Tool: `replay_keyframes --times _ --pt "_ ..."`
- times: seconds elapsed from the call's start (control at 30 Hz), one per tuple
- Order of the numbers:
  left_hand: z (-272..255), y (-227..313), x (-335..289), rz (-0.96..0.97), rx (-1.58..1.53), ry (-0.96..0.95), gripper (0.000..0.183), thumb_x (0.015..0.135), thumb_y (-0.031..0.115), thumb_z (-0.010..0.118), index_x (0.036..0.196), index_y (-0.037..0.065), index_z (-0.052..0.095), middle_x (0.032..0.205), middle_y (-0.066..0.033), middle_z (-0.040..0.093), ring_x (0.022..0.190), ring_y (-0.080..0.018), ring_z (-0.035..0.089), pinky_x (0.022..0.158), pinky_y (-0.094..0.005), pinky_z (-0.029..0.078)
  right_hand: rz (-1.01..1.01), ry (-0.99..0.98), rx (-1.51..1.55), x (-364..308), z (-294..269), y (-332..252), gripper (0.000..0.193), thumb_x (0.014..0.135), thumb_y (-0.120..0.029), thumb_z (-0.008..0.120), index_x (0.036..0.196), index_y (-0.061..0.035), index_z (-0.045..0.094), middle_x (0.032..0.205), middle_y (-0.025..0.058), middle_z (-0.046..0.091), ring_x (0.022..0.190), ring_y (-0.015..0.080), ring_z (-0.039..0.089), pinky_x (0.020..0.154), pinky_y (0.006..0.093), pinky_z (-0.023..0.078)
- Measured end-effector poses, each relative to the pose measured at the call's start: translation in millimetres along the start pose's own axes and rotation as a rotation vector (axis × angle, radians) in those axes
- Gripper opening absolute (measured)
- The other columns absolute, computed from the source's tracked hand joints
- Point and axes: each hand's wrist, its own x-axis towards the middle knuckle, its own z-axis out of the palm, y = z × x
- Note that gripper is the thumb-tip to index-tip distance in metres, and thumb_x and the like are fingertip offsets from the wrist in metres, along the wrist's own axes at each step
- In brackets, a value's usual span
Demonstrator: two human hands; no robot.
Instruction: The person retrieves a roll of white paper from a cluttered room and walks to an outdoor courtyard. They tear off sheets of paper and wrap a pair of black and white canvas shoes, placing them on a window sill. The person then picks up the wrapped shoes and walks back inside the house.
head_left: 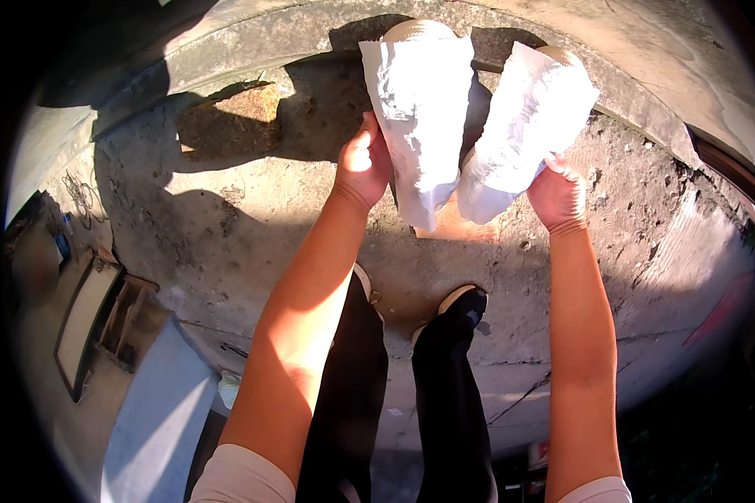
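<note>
Two long, rounded things, shoes by their shape and ribbed beige ends, are covered in wrinkled white paper. They stand side by side, upper ends leaning toward the concrete ledge. My left hand [367,168] is closed at the left edge of the left paper-covered shoe [424,117], thumb up along its side. On the right paper-covered shoe [524,130], which tilts to the right, my right hand [559,194] grips the lower right side. Some fingers of both hands are hidden. Beneath the shoes lies a reddish-brown slab [457,226].
A rough stone block [231,120] lies left of the shoes. Behind runs a raised concrete ledge [252,44]. At the lower left are a pale blue panel [159,411] and a dark-framed board [88,318]. My feet stand on cracked concrete floor [512,335].
</note>
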Motion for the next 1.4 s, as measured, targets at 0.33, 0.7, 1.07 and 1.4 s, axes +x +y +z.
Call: replay_keyframes --times 0.33,0.7,1.07,1.4 --pt "-23.6 20.5 -26.9 0.09 0.25 -0.068 0.063 0.102 0.052 0.032 0.142 0.003 0.038 0.144 -0.0134 0.045 0.133 -0.0271 0.041 0.114 -0.0421 0.029 -0.097 0.111 -0.074 -27.5 -0.3 7.6 0.078 0.077 -0.017 0.074 0.143 -0.0024 0.036 0.14 0.0084 0.046 0.134 0.0221 0.038 0.112 0.0338 0.029" --pt "-147.9 -8.3 -280.5 -0.302 1.007 0.333 0.038 0.1 0.031 0.052 0.128 0.006 0.056 0.118 -0.0115 0.065 0.111 -0.0188 0.059 0.094 -0.0332 0.046 0.358 0.413 -0.513 -203.2 -12.0 83.1 0.057 0.094 -0.028 0.06 0.142 -0.0034 0.042 0.136 0.0161 0.052 0.122 0.0218 0.053 0.102 0.0338 0.043" --pt "-77.1 -24.1 -479.6 -0.563 1.729 0.008 0.062 0.095 0.037 0.054 0.148 0.01 0.036 0.155 -0.0294 0.018 0.143 -0.0442 0.022 0.116 -0.0442 0.023 0.756 0.196 -1.136 -430.3 41.7 170.9 0.088 0.089 -0.048 0.059 0.153 -0.0052 0.017 0.156 0.0235 0.023 0.144 0.0374 0.025 0.117 0.0425 0.024" --pt "31.6 -6.6 -531.6 -0.457 1.718 -0.122 0.056 0.097 0.039 0.051 0.137 -0.001 0.046 0.146 -0.0272 0.039 0.138 -0.0411 0.035 0.113 -0.0438 0.03 0.797 0.194 -1.0 -512.6 87.5 142.8 0.093 0.091 -0.064 0.047 0.156 -0.0112 0.008 0.159 0.0173 0.016 0.14 0.0377 0.031 0.105 0.0493 0.039"
